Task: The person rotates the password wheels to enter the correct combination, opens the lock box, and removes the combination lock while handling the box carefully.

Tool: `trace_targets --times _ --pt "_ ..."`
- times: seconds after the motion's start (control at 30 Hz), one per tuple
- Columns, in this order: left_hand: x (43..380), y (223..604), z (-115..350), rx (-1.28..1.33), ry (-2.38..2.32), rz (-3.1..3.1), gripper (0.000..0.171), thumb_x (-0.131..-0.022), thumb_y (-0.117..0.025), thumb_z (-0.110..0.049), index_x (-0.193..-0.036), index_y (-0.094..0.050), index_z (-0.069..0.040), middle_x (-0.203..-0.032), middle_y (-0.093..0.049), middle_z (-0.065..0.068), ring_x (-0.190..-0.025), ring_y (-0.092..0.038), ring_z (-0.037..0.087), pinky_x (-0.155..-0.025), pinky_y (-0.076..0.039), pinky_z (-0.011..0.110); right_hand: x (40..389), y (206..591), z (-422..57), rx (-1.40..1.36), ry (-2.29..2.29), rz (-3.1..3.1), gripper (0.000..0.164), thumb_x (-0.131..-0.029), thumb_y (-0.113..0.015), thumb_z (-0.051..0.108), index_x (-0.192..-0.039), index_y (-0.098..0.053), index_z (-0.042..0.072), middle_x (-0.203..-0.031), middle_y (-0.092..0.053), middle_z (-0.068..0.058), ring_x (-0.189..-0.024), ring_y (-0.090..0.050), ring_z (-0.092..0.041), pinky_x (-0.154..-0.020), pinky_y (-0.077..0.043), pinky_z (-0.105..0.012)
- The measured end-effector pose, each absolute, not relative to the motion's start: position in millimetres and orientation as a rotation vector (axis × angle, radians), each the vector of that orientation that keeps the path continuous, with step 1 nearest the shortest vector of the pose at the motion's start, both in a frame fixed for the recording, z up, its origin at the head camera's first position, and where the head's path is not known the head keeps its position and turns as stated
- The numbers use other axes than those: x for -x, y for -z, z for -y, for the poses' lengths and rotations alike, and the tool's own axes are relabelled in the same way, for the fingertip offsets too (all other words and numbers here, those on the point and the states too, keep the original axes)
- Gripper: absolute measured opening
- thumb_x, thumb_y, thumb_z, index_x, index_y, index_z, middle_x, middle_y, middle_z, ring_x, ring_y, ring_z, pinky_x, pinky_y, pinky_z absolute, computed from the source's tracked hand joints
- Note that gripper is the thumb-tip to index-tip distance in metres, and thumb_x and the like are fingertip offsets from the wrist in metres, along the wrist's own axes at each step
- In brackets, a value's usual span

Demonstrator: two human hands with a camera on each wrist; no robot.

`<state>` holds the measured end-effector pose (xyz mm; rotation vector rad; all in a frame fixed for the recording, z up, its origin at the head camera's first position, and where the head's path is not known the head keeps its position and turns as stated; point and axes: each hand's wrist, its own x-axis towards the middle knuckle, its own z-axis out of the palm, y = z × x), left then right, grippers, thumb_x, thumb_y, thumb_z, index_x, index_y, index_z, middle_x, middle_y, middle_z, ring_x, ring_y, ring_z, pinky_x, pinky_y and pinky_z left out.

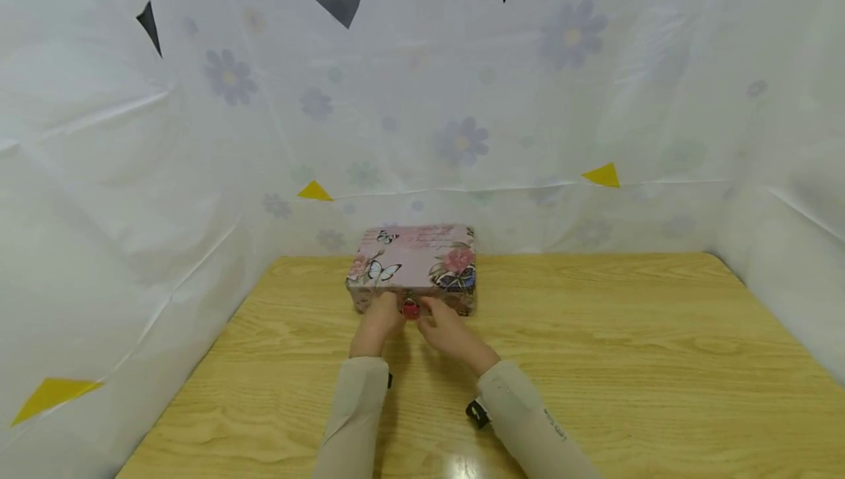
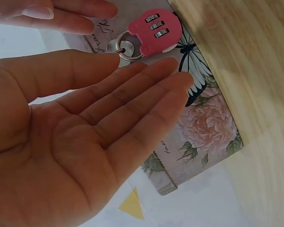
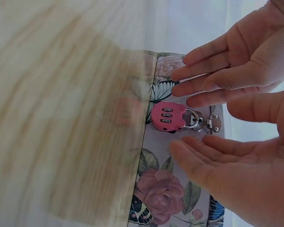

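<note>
A pink tin box [image 1: 422, 253] with printed butterflies and roses stands at the back of the table, its lid down. From the metal clasp [image 3: 213, 124] on its front hangs a small pink-red combination padlock [image 3: 167, 116] with three number dials and a silver shackle. My left hand [image 2: 85, 118] is just left of the padlock, fingers straight and slightly spread, palm empty. On the other side, my right hand [image 3: 241, 165] reaches toward the shackle with extended fingers, holding nothing. The two hands flank the padlock, fingertips close to the box front.
Beneath the box lies a wood-grain table [image 1: 627, 347]. White flowered sheeting [image 1: 409, 83] rises behind and along both sides, with yellow [image 1: 315, 191] and dark triangles on it. A small black device [image 1: 477, 413] sits at my right wrist.
</note>
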<state>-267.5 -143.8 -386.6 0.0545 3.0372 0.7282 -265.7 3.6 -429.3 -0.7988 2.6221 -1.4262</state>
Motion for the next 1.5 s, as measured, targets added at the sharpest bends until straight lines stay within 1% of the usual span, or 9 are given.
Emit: trace_targets --times 0.2,0.33,0.47,0.7,0.97,1.07,1.23,1.33,1.5 --pt "268.6 390.4 145.5 -0.109 -0.773 -2.986 0.007 -0.075 -0.058 0.008 -0.075 -0.059 0.001 -0.077 -0.060 0.010 -0.067 -0.049 0.021 -0.064 -0.046 0.038 266.2 431.4 -5.0 0.826 1.454 -2.553 0.049 -0.095 -0.050 0.005 -0.136 -0.036 -0.016 -0.137 -0.042 -0.034 -0.128 -0.042 -0.045 -0.105 -0.035 -0.054" --pt "270.2 392.2 146.8 -0.119 -0.787 -2.972 0.010 -0.075 -0.056 0.008 -0.080 -0.062 0.003 -0.078 -0.060 0.010 -0.068 -0.050 0.022 -0.064 -0.046 0.036 266.1 432.3 -4.9 0.769 1.475 -2.494 0.052 -0.096 -0.051 0.009 -0.140 -0.034 -0.014 -0.141 -0.039 -0.032 -0.131 -0.037 -0.044 -0.108 -0.030 -0.053" --pt "271.2 393.8 148.3 -0.121 -0.802 -2.961 0.011 -0.075 -0.054 0.008 -0.080 -0.062 0.002 -0.076 -0.059 0.009 -0.067 -0.049 0.021 -0.062 -0.044 0.034 265.8 433.8 -3.5 0.710 1.516 -2.415 0.055 -0.095 -0.052 0.009 -0.141 -0.032 -0.013 -0.144 -0.036 -0.032 -0.133 -0.035 -0.044 -0.109 -0.028 -0.053" --pt "270.6 394.9 149.6 -0.142 -0.857 -2.971 0.009 -0.075 -0.054 0.008 -0.071 -0.057 0.000 -0.069 -0.053 0.007 -0.062 -0.048 0.020 -0.057 -0.041 0.031 264.8 433.7 -2.0 0.720 1.575 -2.367 0.051 -0.095 -0.051 0.004 -0.137 -0.033 -0.017 -0.140 -0.039 -0.035 -0.129 -0.039 -0.045 -0.107 -0.031 -0.054" --pt "270.3 395.6 150.7 -0.116 -0.939 -2.945 0.030 -0.081 -0.059 0.004 -0.060 -0.042 -0.010 -0.060 -0.042 0.001 -0.053 -0.039 0.014 -0.050 -0.033 0.024 269.2 435.8 0.7 0.668 1.671 -2.315 0.045 -0.095 -0.049 -0.002 -0.134 -0.037 -0.019 -0.135 -0.042 -0.036 -0.124 -0.045 -0.047 -0.102 -0.038 -0.053" --pt "270.4 394.6 150.6 -0.101 -0.935 -2.937 0.034 -0.082 -0.059 0.003 -0.058 -0.040 -0.011 -0.059 -0.042 0.001 -0.052 -0.038 0.014 -0.050 -0.032 0.024 270.1 435.1 0.5 0.648 1.689 -2.301 0.044 -0.095 -0.048 -0.002 -0.133 -0.037 -0.020 -0.134 -0.043 -0.036 -0.122 -0.047 -0.046 -0.101 -0.041 -0.051" --pt "271.6 393.4 150.7 -0.093 -0.905 -2.946 0.025 -0.082 -0.058 0.002 -0.062 -0.046 -0.008 -0.062 -0.045 0.003 -0.056 -0.041 0.016 -0.052 -0.034 0.026 271.5 435.3 -0.2 0.669 1.687 -2.317 0.039 -0.095 -0.047 -0.002 -0.130 -0.043 -0.018 -0.130 -0.049 -0.034 -0.120 -0.049 -0.045 -0.098 -0.043 -0.050" --pt "272.5 393.6 150.6 -0.080 -0.912 -2.935 0.020 -0.083 -0.061 -0.001 -0.065 -0.052 -0.004 -0.065 -0.049 0.004 -0.058 -0.044 0.017 -0.054 -0.037 0.028 271.1 434.3 -0.6 0.653 1.698 -2.307 0.035 -0.096 -0.047 0.000 -0.127 -0.048 -0.016 -0.127 -0.053 -0.031 -0.118 -0.051 -0.043 -0.096 -0.045 -0.049" --pt "273.0 393.9 150.9 -0.064 -0.932 -2.912 0.011 -0.085 -0.064 -0.006 -0.078 -0.065 0.003 -0.075 -0.060 0.009 -0.066 -0.051 0.020 -0.062 -0.046 0.033 270.1 431.9 -1.0 0.625 1.703 -2.318 0.031 -0.096 -0.049 0.000 -0.122 -0.053 -0.016 -0.121 -0.057 -0.030 -0.114 -0.054 -0.040 -0.094 -0.047 -0.046"
